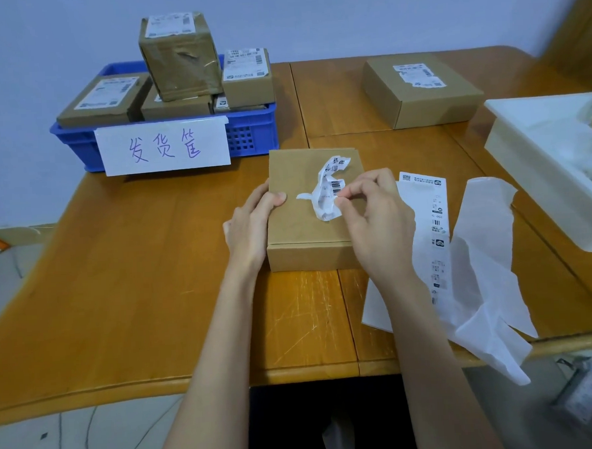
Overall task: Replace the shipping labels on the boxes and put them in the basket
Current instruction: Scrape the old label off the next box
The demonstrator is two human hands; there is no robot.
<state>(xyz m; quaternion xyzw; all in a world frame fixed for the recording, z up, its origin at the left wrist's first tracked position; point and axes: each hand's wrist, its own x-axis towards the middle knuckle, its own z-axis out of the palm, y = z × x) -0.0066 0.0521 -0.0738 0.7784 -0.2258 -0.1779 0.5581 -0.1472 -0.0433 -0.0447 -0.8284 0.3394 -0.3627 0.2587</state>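
A plain cardboard box [307, 203] lies flat in the middle of the wooden bench [135, 267], with its long axis running away from the person, one short end toward the bench edge and the other toward the blue basket [252, 134]. The left hand [253, 223] rests on the left side of the box, the thumb pressed on the top face and the fingers relaxed along the edge. The right hand [373, 217] pinches a crumpled old label [328, 188] between thumb and fingers; the label is half peeled and stands up from the top of the box. Just right of the box lies a strip of new labels [435, 230] with loose backing paper [485, 266]. The basket, at the far left, holds several labelled boxes. Another labelled box [421, 90] sits at the far right, near a white tray [538, 163].
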